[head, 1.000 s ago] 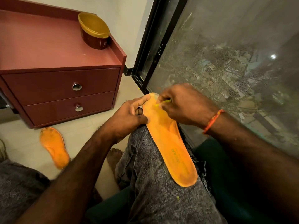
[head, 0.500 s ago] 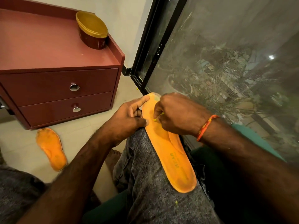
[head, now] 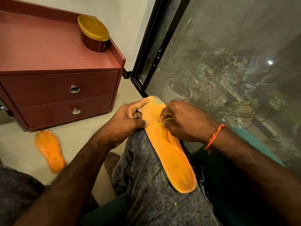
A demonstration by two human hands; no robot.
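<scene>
Sliding down from the toe, the right hand [head: 184,121] is pinching a yellow scrap [head: 160,124] off the orange insole [head: 177,163] lying along the knee [head: 146,160]. The left hand [head: 128,121] is gripping its rim (probably light, bendy foam, best held there).

Insole [head: 169,154] lies on knee [head: 146,170]; spare insole [head: 49,150] on floor [head: 78,137] before cabinet [head: 61,88]

Dim warm light, wide-angle edge distortion

Grey mottled jeans [head: 154,185] — orange-red thread band [head: 214,137] at the wrist of the right hand [head: 184,121]
</scene>
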